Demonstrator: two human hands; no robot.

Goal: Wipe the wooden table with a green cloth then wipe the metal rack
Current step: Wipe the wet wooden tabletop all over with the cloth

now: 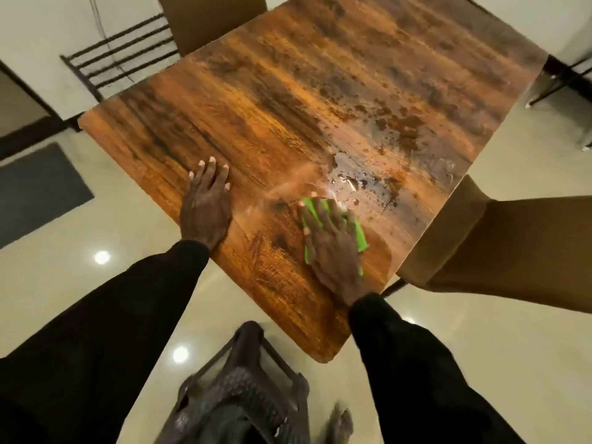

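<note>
A brown wooden table [288, 91] fills the middle of the view, seen corner-on. Water drops and a small puddle [368, 174] lie on its right half. My right hand [333, 248] presses flat on a bright green cloth [360, 237] near the table's front right edge, just below the puddle. The cloth shows only around my fingers. My left hand [206, 203] rests flat, fingers spread, on the table's front left edge and holds nothing. A black metal rack [118, 56] with horizontal bars stands on the floor beyond the table's far left side.
A tan chair [499, 251] stands at the table's right side and another tan chair back [211, 20] at the far side. A dark plastic stool [243, 389] is below me by the near corner. A grey mat [38, 190] lies on the glossy floor at left.
</note>
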